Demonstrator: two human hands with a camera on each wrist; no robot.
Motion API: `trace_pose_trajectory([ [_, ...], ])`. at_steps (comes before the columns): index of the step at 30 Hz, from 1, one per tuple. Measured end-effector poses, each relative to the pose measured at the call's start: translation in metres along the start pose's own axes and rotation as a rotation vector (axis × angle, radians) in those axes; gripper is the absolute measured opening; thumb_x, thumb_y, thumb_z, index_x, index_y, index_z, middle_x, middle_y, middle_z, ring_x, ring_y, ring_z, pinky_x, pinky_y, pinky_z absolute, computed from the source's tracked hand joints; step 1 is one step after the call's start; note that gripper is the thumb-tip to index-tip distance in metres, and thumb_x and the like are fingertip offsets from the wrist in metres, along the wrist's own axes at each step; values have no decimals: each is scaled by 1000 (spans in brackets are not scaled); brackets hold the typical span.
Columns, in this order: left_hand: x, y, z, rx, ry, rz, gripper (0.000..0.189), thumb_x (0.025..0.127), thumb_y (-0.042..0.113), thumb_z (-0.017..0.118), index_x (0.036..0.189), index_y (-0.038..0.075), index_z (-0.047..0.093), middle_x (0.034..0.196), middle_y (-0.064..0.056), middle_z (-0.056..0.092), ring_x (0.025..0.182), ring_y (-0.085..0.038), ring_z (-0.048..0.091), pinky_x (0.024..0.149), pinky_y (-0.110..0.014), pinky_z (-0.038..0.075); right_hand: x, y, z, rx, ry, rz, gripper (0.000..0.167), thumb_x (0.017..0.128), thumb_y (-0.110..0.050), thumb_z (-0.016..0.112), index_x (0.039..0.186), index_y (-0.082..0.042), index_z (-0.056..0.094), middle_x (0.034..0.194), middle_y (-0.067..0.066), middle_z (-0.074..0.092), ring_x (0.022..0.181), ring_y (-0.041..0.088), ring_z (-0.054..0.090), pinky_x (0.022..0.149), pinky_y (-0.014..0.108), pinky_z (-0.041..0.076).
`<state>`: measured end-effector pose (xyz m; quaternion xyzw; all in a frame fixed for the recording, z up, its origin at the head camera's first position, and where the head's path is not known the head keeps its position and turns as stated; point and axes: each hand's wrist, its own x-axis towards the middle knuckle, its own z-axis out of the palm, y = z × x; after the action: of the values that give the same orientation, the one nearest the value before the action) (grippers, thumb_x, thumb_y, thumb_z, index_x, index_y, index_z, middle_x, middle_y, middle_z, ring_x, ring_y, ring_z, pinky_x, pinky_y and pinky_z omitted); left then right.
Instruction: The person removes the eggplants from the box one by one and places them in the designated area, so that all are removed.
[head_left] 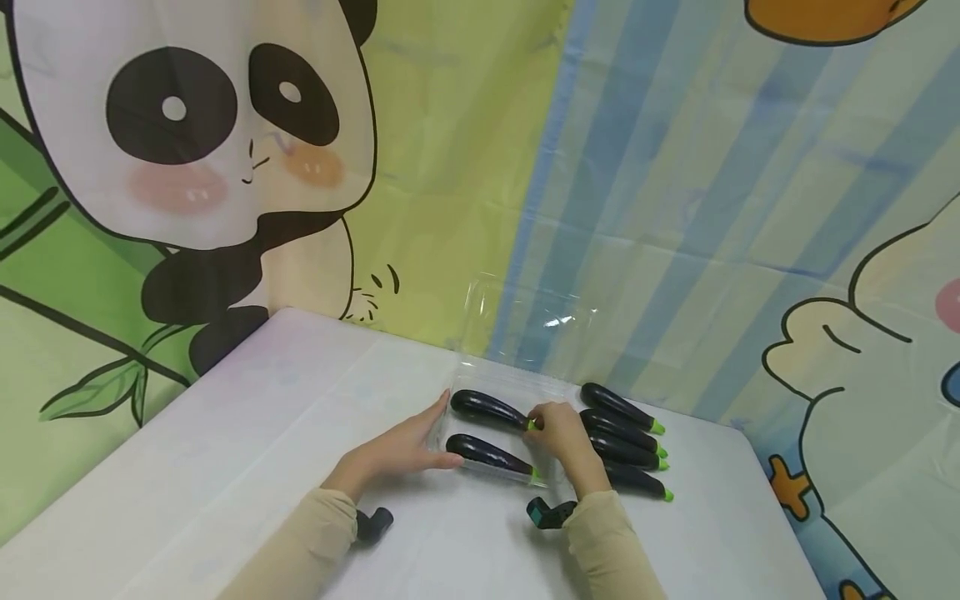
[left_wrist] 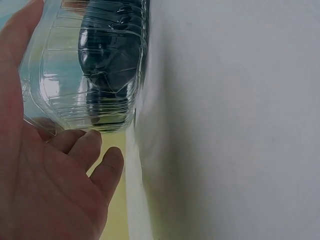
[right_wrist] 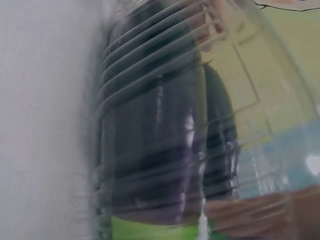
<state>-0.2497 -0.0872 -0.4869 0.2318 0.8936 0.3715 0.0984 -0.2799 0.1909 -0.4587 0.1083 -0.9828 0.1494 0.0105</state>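
Observation:
A clear plastic clamshell container (head_left: 495, 477) lies on the table with its lid (head_left: 525, 321) raised at the back. Two dark eggplants are inside: a rear eggplant (head_left: 487, 407) and a front eggplant (head_left: 489, 452), both with green stem ends pointing right. My left hand (head_left: 397, 442) holds the container's left end, thumb at the front and fingers toward the back; the left wrist view shows fingertips at its ribbed corner (left_wrist: 90, 112). With its fingertips, my right hand (head_left: 561, 429) pinches the rear eggplant by the stem end. Through the ribbed wall, the right wrist view shows the front eggplant (right_wrist: 155, 135), blurred.
Several more eggplants (head_left: 626, 452) lie side by side on the white table (head_left: 442, 542), right of the container and close to my right hand. A cartoon-printed curtain (head_left: 450, 167) hangs behind the table. Dark wrist devices (head_left: 372, 525) sit under both forearms.

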Motion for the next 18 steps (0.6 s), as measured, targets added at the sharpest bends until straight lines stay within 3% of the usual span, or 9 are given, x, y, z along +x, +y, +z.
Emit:
trace_pose_trajectory([
  [8, 1, 2, 1, 3, 11, 3, 118, 71, 71, 64, 154, 16, 0, 161, -3, 9, 146, -24, 18, 119, -44, 21, -6, 8, -2, 108, 57, -39, 23, 78, -18, 78, 99, -10, 74, 89, 3, 73, 81, 15, 66, 72, 32, 56],
  [13, -1, 1, 4, -6, 0, -1, 119, 71, 72, 64, 154, 16, -1, 160, -3, 8, 146, -24, 17, 119, -44, 21, -10, 11, -1, 142, 53, -37, 23, 78, -21, 77, 99, -12, 74, 87, -1, 72, 78, 12, 64, 69, 30, 56],
  [18, -1, 2, 5, 0, 7, 6, 118, 72, 71, 64, 154, 15, -1, 160, -4, 8, 146, -24, 17, 119, -44, 21, -12, 15, 2, 153, 113, -68, 26, 78, -24, 77, 102, -13, 73, 87, -1, 73, 78, 12, 66, 68, 29, 56],
])
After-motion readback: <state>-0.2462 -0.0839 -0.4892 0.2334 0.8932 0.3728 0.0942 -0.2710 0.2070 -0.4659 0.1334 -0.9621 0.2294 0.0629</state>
